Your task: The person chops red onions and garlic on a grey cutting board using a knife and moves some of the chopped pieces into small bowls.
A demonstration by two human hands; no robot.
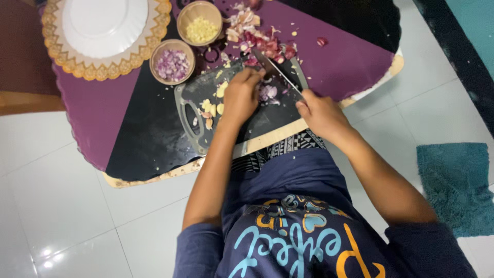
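Knife sits gripped in my right hand, its blade angled over the chopped purple onion on the dark cutting board. My left hand pins the onion with curled fingertips, touching beside the blade. I judge a slip on wet pieces could nick those fingertips.

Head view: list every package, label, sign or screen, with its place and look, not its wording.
No packages, signs or screens in view.
Shirt print: the only lettering, on the person's dark blue shirt at the bottom of the view; curly letters in light blue and orange with small hearts.
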